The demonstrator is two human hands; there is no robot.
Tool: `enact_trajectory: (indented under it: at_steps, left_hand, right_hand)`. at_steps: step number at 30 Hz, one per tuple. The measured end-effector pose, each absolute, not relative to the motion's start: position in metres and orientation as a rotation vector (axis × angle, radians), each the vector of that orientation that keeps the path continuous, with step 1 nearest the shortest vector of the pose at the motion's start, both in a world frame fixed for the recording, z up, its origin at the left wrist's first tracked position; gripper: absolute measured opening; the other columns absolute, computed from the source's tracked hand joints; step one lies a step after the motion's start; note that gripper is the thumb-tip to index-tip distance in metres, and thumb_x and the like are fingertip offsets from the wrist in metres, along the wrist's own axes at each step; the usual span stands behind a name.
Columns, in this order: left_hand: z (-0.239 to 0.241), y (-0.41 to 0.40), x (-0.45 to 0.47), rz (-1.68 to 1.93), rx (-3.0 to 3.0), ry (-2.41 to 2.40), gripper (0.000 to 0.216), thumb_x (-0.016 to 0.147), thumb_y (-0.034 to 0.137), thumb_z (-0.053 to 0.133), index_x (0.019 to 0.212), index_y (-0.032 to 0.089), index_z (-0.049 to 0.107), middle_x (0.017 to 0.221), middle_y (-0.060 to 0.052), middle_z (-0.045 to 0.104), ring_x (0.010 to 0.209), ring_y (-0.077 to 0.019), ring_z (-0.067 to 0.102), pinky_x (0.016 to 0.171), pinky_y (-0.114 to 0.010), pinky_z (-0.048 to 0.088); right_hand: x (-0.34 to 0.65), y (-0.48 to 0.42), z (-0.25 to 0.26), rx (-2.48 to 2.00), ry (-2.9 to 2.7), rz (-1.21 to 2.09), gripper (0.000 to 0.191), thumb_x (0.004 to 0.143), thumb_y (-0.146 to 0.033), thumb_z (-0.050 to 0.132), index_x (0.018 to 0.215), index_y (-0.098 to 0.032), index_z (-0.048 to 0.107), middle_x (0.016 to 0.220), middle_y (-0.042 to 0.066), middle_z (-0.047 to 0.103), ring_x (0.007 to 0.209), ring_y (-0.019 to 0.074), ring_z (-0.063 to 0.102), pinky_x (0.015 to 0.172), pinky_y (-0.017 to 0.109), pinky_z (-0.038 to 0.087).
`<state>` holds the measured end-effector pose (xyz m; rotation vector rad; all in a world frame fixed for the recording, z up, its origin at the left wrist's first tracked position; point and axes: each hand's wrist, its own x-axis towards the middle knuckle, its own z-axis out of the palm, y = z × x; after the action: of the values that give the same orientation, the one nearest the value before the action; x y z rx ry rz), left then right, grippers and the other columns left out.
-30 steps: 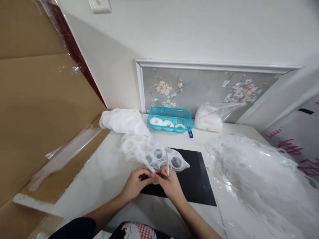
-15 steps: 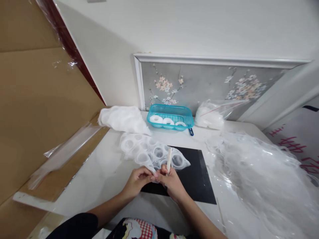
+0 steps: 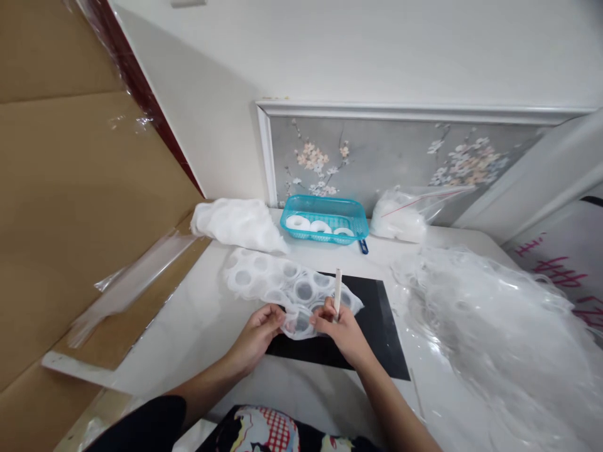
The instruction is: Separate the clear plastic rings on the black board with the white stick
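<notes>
White, ringed bundle (image 3: pixel 286 280) (translucent): left hand (image 3: pixel 258 333) pinches it, right hand (image 3: pixel 347 334) too, holding stick (image 3: pixel 338 286).

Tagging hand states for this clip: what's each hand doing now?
Left hand: closed, pinching the white ringed material.
Right hand: closed, holding a slim white stick and gripping the same material.

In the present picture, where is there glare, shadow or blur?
Head view: glints on the plastic pile, which blurs toward the lower right; head view: a soft shadow on the wall, upper left; head view: left hand and right hand fairly sharp.
</notes>
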<state>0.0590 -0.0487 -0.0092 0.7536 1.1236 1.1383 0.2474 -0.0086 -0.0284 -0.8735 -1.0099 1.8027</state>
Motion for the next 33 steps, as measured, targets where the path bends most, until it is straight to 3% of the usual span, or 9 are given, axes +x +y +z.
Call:
enact_trajectory:
  at_steps: [8,16,19,22,25,29,33]
  left_hand:
    - [-0.006,-0.057,0.066,1.125,0.687,1.123,0.043,0.063,0.048,0.087,0.071,0.017,0.058,0.069,0.003,0.054,0.068,-0.0121,0.051,0.068,-0.022,0.044]
    - [-0.017,-0.063,0.065,1.242,0.763,1.180,0.051,0.075,0.068,0.070,0.079,0.019,0.059,0.073,0.000,0.057,0.071,-0.0152,0.053,0.072,-0.027,0.045]
    - [-0.017,-0.065,0.061,1.247,0.851,1.165,0.067,0.062,0.080,0.071,0.086,0.018,0.062,0.079,-0.003,0.062,0.077,-0.0181,0.057,0.074,-0.029,0.047]
    - [-0.007,-0.062,0.047,1.156,1.079,1.287,0.059,0.048,0.060,0.088,0.077,0.017,0.060,0.071,0.000,0.060,0.068,-0.0156,0.055,0.065,-0.025,0.044]
    - [0.013,-0.042,0.018,1.117,1.334,1.500,0.043,0.061,0.042,0.082,0.058,0.018,0.047,0.057,0.006,0.045,0.055,-0.0091,0.041,0.056,-0.021,0.033]
    - [0.048,0.007,-0.034,1.215,1.431,1.620,0.044,0.056,0.036,0.082,0.057,0.018,0.041,0.059,0.007,0.040,0.058,-0.0087,0.037,0.057,-0.021,0.030]
    - [0.082,0.058,-0.082,1.265,1.449,1.722,0.045,0.053,0.029,0.083,0.057,0.018,0.039,0.058,0.008,0.038,0.058,-0.0082,0.038,0.058,-0.021,0.030]
  right_hand:
    - [0.233,-0.019,-0.032,-0.753,-1.014,1.934,0.054,0.067,-0.031,0.085,0.067,-0.024,0.031,0.071,-0.001,0.067,0.061,0.0123,0.052,0.063,0.027,0.040]
    - [0.235,-0.024,-0.018,-0.558,-0.487,2.112,0.057,0.061,-0.022,0.092,0.065,-0.021,0.034,0.064,-0.007,0.049,0.064,0.0074,0.053,0.066,0.019,0.046]
    - [0.236,-0.023,-0.014,-0.543,-0.425,2.113,0.056,0.061,-0.020,0.092,0.064,-0.021,0.036,0.063,-0.007,0.047,0.061,0.0066,0.054,0.061,0.016,0.047]
    - [0.247,-0.015,-0.007,-0.568,-0.363,2.098,0.052,0.061,-0.018,0.092,0.065,-0.020,0.040,0.064,-0.006,0.051,0.059,0.0066,0.054,0.051,0.014,0.044]
    - [0.275,-0.002,0.007,-0.637,-0.267,2.001,0.047,0.056,-0.014,0.093,0.067,-0.019,0.047,0.070,-0.004,0.058,0.060,0.0068,0.057,0.048,0.013,0.046]
    - [0.324,0.013,0.024,-0.684,-0.167,1.828,0.046,0.049,-0.004,0.092,0.074,-0.017,0.056,0.072,-0.006,0.059,0.059,0.0053,0.057,0.047,0.011,0.050]
    - [0.359,0.011,0.031,-0.665,-0.093,1.799,0.049,0.047,-0.002,0.090,0.079,-0.019,0.056,0.066,-0.009,0.050,0.051,0.0027,0.051,0.043,0.008,0.049]
